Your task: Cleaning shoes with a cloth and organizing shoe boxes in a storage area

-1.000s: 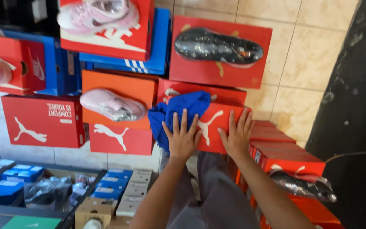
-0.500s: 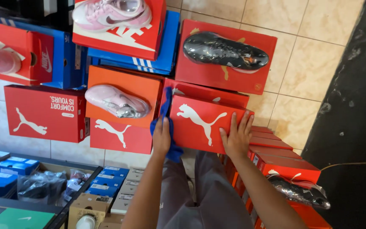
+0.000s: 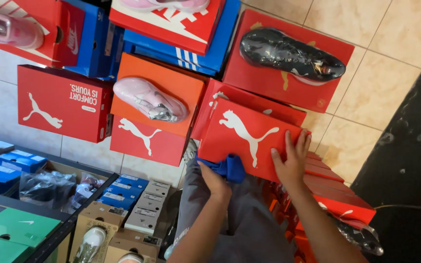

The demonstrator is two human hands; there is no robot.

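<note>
The red shoebox [image 3: 249, 139] is tilted, lifted above the stack of red boxes [image 3: 332, 195] at the person's right. The right hand [image 3: 291, 160] lies flat on its lid, fingers spread. The left hand [image 3: 213, 178] pinches a blue cloth [image 3: 229, 167] against the box's lower edge — whether it also holds the box, I cannot tell. With so little grip, the box could slip toward the lap.

The shoebox [image 3: 249, 139] rests on another box [image 3: 269, 104]. The right hand [image 3: 291, 160] lies on its right edge; the left hand [image 3: 210, 178] is at its lower left corner, touching a cloth [image 3: 230, 168]. Left of it, a wrapped shoe [image 3: 149, 100] lies on a neighbouring box [image 3: 159, 83]. Behind it, a second shoe [image 3: 291, 54] lies on a box [image 3: 288, 80].
</note>
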